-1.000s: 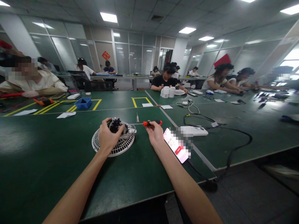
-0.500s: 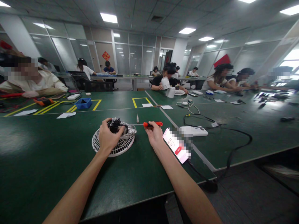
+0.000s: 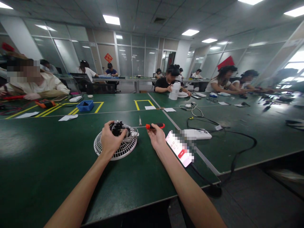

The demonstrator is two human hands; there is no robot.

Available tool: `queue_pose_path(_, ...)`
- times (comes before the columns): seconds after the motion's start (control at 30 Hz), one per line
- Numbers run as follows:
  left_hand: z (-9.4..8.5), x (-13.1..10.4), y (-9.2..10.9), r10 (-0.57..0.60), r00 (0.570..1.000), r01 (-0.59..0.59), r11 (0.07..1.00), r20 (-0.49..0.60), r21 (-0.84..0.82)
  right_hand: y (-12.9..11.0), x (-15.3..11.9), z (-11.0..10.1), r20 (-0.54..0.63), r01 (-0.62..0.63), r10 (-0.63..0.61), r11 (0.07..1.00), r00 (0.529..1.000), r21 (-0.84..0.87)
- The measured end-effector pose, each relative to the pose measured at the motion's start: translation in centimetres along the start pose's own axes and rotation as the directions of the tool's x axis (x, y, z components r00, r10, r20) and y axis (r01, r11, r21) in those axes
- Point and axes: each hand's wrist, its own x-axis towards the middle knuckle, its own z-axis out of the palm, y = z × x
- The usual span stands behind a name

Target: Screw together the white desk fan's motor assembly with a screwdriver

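My left hand (image 3: 111, 136) is closed around a black fan motor assembly (image 3: 118, 127) that sits on a round white fan grille (image 3: 127, 153). Bundled pale wires (image 3: 132, 135) hang at the motor's right side. Between the fingers of my right hand (image 3: 156, 136) is a screwdriver (image 3: 157, 126) with a red and black handle. Its thin shaft points left, toward the motor; where the tip ends among the dark parts I cannot make out. A small pale pointed tool (image 3: 140, 121) lies on the green table just behind the shaft.
Right of my forearm lies a lit phone (image 3: 180, 149), with a white oblong device (image 3: 197, 134) and black cables (image 3: 234, 156) beyond. A blue bin (image 3: 85, 105) stands at the back left. Across the table a person (image 3: 166, 83) handles a white part (image 3: 174, 91); others sit around.
My hands, the motor and the screwdriver keep nearly the same place; the screwdriver's handle looks slightly turned. Across the table, the person has brought white parts together and lowered them.
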Motion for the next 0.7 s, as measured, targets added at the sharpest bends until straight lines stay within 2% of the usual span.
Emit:
queue_pose_path(0.23, 0.0, -0.1, 0.0, -0.006, 1.0, 0.006, 1.0, 0.004, -0.009, 0.0, 0.2, -0.2, 0.04, 0.006, -0.006, 1.0, 0.999, 0.01)
queue_pose_path(0.37, -0.1, -0.1, 0.0, -0.008, 1.0, 0.008, 1.0, 0.013, 0.003, -0.1, -0.2, 0.0, 0.024, 0.006, -0.006, 1.0, 1.0, 0.021)
queue_pose_path(0.7, 0.1, -0.1, 0.0, 0.005, 1.0, -0.005, 1.0, 0.007, -0.007, 0.1, -0.9, 0.0, 0.017, 0.033, -0.031, 0.993, 0.999, -0.117)
